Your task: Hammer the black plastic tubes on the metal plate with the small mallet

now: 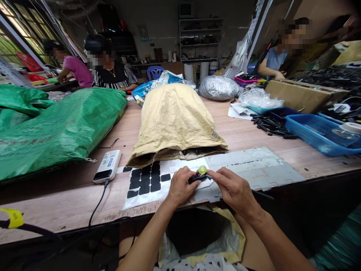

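Observation:
Between the fingers of my left hand (182,185) is a small black plastic piece (198,177), held above the table's front edge. My right hand (236,189) has its thumb and fingertips pinched together at the right end of that piece; what they grip is too small to make out. A round yellow-green translucent item (202,170) shows just above the black piece, between both hands. Under and left of my left hand lies a white sheet with black stickers (145,178), some of its places bare. A grey board (254,169) lies under my right hand's side.
A beige sack (176,116) lies with its mouth towards me. Left are a green sack (64,128) and a white power bank (108,165) with a cable. Right are black parts (272,126) and a blue basket (318,137). An open bag (239,237) sits at my lap. Several people sit beyond.

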Demonstrator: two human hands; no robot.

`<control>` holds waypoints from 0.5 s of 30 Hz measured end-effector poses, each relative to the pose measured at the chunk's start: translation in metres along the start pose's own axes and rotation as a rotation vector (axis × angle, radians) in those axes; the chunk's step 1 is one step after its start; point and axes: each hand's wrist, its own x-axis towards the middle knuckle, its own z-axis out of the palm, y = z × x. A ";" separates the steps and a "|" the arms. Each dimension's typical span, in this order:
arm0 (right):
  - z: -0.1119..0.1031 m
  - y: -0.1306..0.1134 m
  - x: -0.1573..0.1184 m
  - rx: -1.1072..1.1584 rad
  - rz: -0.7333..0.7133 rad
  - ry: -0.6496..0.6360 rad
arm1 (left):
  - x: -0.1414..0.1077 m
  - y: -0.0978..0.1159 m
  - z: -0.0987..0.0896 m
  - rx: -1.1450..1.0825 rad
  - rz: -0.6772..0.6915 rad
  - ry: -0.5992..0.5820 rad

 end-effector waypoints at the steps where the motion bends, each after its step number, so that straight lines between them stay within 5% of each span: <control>1: 0.001 0.000 0.000 -0.018 0.003 -0.030 | 0.000 0.000 0.000 0.005 -0.002 -0.002; 15: 0.020 0.068 0.011 -0.133 0.089 0.034 | 0.002 0.005 -0.003 -0.009 -0.022 -0.011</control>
